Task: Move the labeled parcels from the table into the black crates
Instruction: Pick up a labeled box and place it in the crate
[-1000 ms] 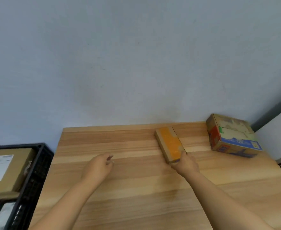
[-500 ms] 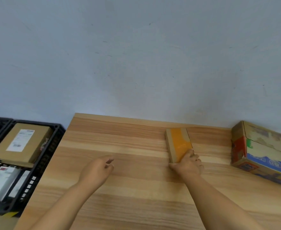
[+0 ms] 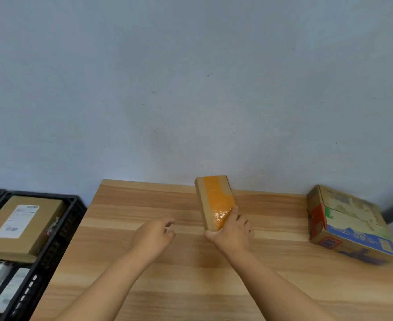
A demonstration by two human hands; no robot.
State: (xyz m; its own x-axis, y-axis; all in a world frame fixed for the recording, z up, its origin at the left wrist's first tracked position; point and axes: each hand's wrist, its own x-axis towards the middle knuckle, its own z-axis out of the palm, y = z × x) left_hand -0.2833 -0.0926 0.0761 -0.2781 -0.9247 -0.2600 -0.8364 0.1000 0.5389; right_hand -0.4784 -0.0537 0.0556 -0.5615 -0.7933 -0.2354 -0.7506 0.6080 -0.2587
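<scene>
— What are your hands doing?
— My right hand [image 3: 231, 230] grips the near end of the orange-taped parcel [image 3: 216, 201], tilted up off the desk [image 3: 130, 228] at twelve o'clock. My left hand [image 3: 152, 236] hovers loosely curled, holding nothing.
— And farther off?
— A printed carton [image 3: 346, 222] at two o'clock, a black crate [image 3: 58, 230] holding a labeled parcel [image 3: 20, 224] at nine.

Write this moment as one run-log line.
right hand: grips orange box, tilted up | left hand: holds nothing | printed box: on table | crate: holds parcels
</scene>
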